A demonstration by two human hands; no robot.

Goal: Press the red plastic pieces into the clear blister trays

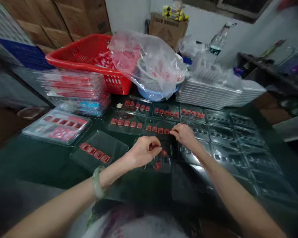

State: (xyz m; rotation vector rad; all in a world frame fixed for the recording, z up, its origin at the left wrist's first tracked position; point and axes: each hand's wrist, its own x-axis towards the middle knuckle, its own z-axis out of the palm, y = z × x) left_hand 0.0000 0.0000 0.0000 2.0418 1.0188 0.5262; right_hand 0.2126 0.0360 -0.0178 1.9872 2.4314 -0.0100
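My right hand (pixel 185 134) is closed in a pinch at the right end of a row of small red plastic pieces (pixel 160 130) set in a clear blister tray. Its fingertips hide whatever lies between them. To the left, my left hand (pixel 145 151) is also pinched, thumb against forefinger, above a nearer clear tray (pixel 167 167); anything held there is too small to tell. Loose red pieces (pixel 158 165) lie in that tray, beside the left fingertips. A separate clear tray (pixel 119 147) with a row of red frame-like pieces (pixel 98 154) sits left of my left hand.
Clear trays (pixel 224 135) in rows cover the table's right side. Behind stand a red basket (pixel 76 64), a blue basin (pixel 152 95) under plastic film, and stacked white trays (pixel 206 92). Packed blister sets (pixel 74 87) are piled at left, near a filled pack (pixel 57 125).
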